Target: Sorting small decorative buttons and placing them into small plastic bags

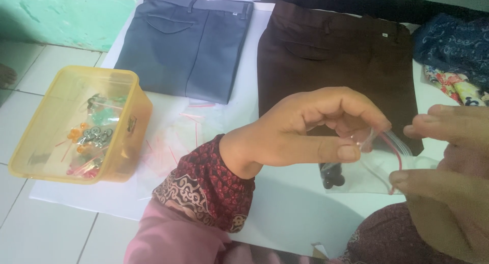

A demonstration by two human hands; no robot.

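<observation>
My left hand [305, 129] pinches the top edge of a small clear zip bag [374, 164] with a red seal line, thumb and fingers closed on its mouth. My right hand [448, 159] grips the same bag's opposite edge at the right. Several small dark round pieces [333, 178] lie in the bag's lower left corner. The bag hangs just above a white sheet [285, 208], in front of folded brown trousers [338, 60].
A yellow plastic tub [130, 126] with small bagged coloured bits stands at the left. Loose clear zip bags [175, 136] lie beside it. Folded blue-grey trousers [188, 40] lie at the back, patterned fabrics [453, 50] at the right. White floor tiles surround the sheet.
</observation>
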